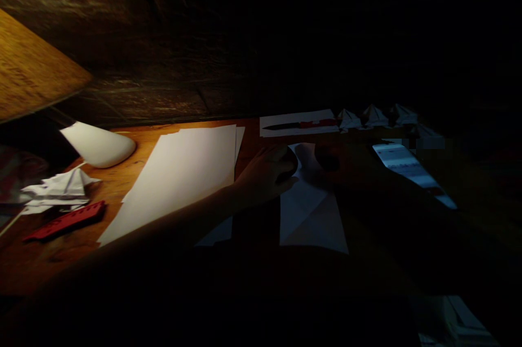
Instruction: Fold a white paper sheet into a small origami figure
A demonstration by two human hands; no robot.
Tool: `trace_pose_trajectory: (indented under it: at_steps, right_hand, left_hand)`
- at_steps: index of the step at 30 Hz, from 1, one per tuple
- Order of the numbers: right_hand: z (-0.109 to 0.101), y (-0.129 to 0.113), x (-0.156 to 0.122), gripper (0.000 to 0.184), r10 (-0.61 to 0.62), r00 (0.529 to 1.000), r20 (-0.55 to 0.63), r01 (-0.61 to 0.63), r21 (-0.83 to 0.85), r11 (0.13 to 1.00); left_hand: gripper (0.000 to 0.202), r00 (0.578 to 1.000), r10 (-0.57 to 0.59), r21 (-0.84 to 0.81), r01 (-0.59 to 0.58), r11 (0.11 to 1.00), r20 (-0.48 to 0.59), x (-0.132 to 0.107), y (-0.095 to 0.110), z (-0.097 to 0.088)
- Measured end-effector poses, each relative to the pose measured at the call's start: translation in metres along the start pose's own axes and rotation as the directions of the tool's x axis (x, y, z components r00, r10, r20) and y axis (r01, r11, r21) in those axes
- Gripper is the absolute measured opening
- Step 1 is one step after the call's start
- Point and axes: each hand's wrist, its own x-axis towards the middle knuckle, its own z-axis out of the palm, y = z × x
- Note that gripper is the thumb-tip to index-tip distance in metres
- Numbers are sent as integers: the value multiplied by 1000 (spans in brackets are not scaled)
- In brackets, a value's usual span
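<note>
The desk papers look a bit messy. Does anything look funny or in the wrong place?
Yes. The crumpled folded paper on the left looks odd because it is bunched up and untidy, while the folded paper shapes at the far edge sit neatly in a row. A knife lying on a white sheet also looks out of place among the papers.

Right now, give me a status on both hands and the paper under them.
Left hand and right hand at folded white paper; right hand dim. White paper stack to its left. Knife on a sheet beyond.
</note>
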Motion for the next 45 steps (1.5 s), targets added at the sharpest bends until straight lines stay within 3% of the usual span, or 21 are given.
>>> trace_pose_trajectory:
  at_steps: [7, 13, 20, 26, 29, 31, 34, 38, 40, 42, 45]
  right_hand:
    - [1, -1, 1, 14, 60, 998, -17, -62, -136, 989]
    - [2, -4, 2, 2, -12, 1000, -13, 12, -53, 999]
    - [1, -6, 2, 7, -86, 996, -19, 86, 5, 996]
    - [3, -8, 0, 7, 1, 999, -34, -2, -44, 999]
    - [5, -5, 1, 4, 68, 992, -111, -68, 1, 998]
    - [5, -4, 2, 15, 111, 977, -184, -98, 82, 992]
    - [3, -5, 2, 28, 151, 968, -198, -95, 266, 959]
    - [1, -9, 1, 33, 200, 975, -95, -139, 443, 886]
    - [1, -9, 1, 35, 229, 970, -81, -162, 487, 858]
    - [1, -8, 2, 35, 258, 961, -101, -168, 529, 832]
    - [0, -5, 4, 26, 312, 922, -229, -137, 562, 816]
  left_hand:
    - [25, 999, -47, -15, 47, 999, -4, 0, -1, 0]
    - [22, 999, -31, -41, 32, 999, 16, -1, -3, 1]
    - [21, 998, -57, -70, 60, 996, 35, -1, -3, 1]
    - [20, 996, -87, -112, 89, 990, 25, 0, -3, -1]
    - [18, 987, -155, -168, 148, 975, -31, 0, -6, 1]
    - [16, 965, -237, -314, 193, 930, -110, 0, -11, 4]
    - [22, 915, -357, -615, 173, 769, -189, 2, -19, 9]
    - [28, 873, -473, -850, 156, 503, -120, 5, -20, 11]
    - [28, 858, -507, -893, 162, 421, -84, 6, -18, 10]
    - [32, 849, -518, -898, 145, 416, -102, 6, -17, 10]
    - [35, 823, -505, -812, 96, 576, -261, 6, -16, 7]
